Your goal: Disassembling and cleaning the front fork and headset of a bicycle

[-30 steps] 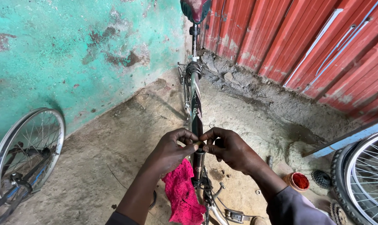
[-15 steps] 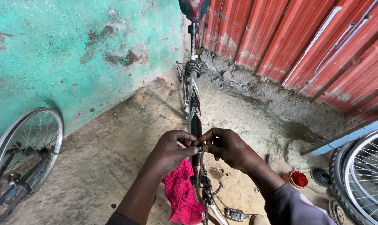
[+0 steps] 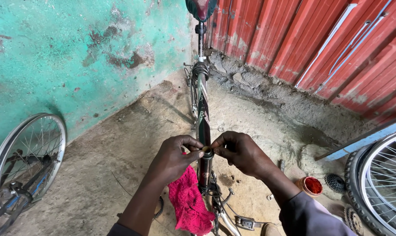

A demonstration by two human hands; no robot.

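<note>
- Head view: the left hand (image 3: 174,157) and right hand (image 3: 241,153) meet from opposite sides at the open top of the head tube (image 3: 205,168), both equally near.
- Fingers (image 3: 193,154) of both hands pinch a small ring (image 3: 206,150) seated there.
- The tube stands nearly upright; the bicycle frame (image 3: 202,100) runs away from the person.
- A pink rag (image 3: 190,203) hangs under the left palm.

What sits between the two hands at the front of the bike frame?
In the head view, the open top of the frame's head tube sits between the left hand and the right hand; both sets of fingertips pinch its rim. A pink rag hangs under the left hand.
</note>
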